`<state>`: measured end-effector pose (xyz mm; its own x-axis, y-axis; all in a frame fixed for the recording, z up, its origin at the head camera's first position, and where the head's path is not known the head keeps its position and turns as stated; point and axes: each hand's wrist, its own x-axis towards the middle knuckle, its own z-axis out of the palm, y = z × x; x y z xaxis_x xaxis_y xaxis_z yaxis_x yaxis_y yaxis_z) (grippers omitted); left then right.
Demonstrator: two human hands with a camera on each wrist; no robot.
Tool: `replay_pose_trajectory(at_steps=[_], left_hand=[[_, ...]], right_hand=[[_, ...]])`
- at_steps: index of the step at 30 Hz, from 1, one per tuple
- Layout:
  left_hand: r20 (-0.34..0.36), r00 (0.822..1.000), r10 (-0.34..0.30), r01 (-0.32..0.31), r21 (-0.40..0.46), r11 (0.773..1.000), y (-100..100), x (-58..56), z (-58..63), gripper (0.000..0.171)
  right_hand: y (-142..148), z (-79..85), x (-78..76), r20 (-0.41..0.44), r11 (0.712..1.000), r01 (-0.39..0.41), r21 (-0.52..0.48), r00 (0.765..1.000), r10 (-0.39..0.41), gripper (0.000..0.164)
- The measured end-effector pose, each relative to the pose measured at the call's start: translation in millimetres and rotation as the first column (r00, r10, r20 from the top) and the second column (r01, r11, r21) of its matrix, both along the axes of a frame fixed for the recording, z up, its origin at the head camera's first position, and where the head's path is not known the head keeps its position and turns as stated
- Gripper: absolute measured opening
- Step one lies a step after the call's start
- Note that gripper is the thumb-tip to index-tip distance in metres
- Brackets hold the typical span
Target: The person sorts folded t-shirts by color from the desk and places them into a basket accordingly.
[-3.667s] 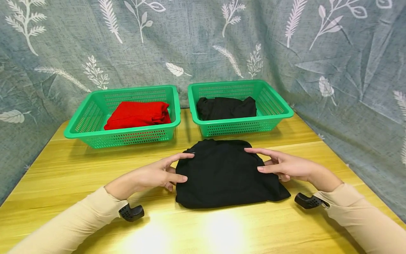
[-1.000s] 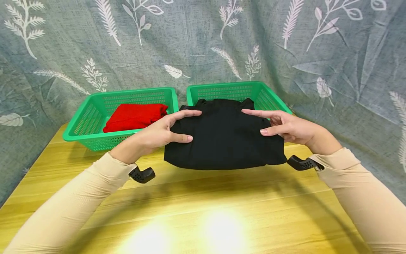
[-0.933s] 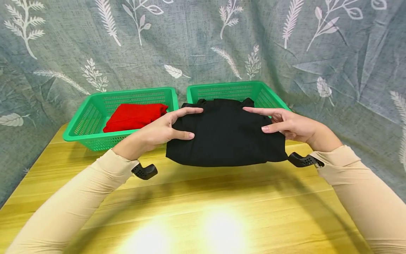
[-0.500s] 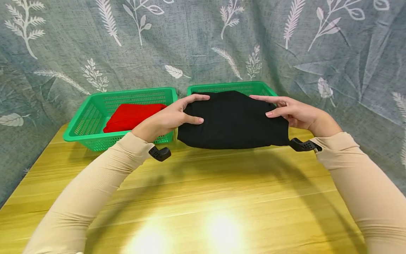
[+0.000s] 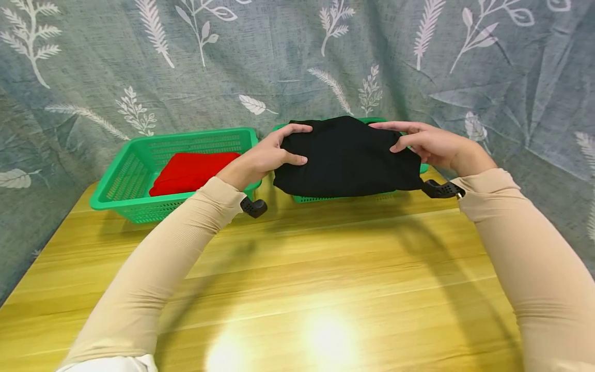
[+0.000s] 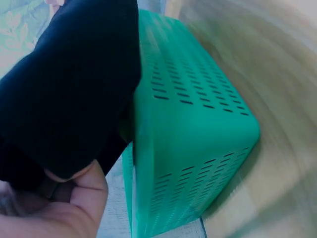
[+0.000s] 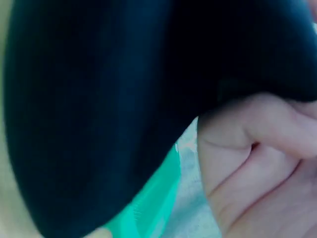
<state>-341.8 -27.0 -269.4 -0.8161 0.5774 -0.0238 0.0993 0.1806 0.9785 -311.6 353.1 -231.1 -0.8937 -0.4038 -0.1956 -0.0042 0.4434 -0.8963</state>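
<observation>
A folded black garment (image 5: 346, 163) hangs level between both hands, above the right-hand green basket (image 6: 198, 124), and hides most of it in the head view. My left hand (image 5: 271, 155) grips the garment's left side, thumb and index finger on top, other fingers out of sight. On the far side, my right hand (image 5: 437, 147) holds the other end in the same way, its curled fingers partly showing below the cloth. In the left wrist view the cloth overlaps the basket's rim. Seen from the right wrist, the cloth fills most of the frame.
A second green basket (image 5: 153, 209) stands to the left with folded red cloth (image 5: 192, 170) in it. Both baskets sit at the back of a wooden table (image 5: 297, 279). Behind them hangs a grey-blue curtain (image 5: 279, 57) with white leaf prints.
Lifted off the table, the black garment has travelled away from me and up in the head view, held by both hands, until it covers the right basket. The left basket has stayed put.
</observation>
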Motion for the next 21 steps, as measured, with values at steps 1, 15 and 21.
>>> replay_pose_trajectory(at_steps=[1, 15, 21], left_hand=[[0.0, 1.0, 0.01, -0.01, 0.004, 1.0, 2, -3.0, -1.0, 0.067], [-0.053, 0.977, 0.206, -0.205, 0.031, 0.978, 31, -24.3, -9.7, 0.06], [-0.066, 0.969, 0.239, -0.241, -0.021, 0.97, 44, -32.3, -6.5, 0.054]], right_hand=[[1, 0.8, -2.1, -0.001, 1.0, 0.02, 0.009, 1.0, -0.02, 0.064], [3, 5.8, -28.3, -0.088, 0.963, 0.174, 0.208, 0.983, -0.159, 0.062], [2, 8.8, -34.3, -0.21, 0.918, 0.257, 0.302, 0.957, -0.199, 0.064]])
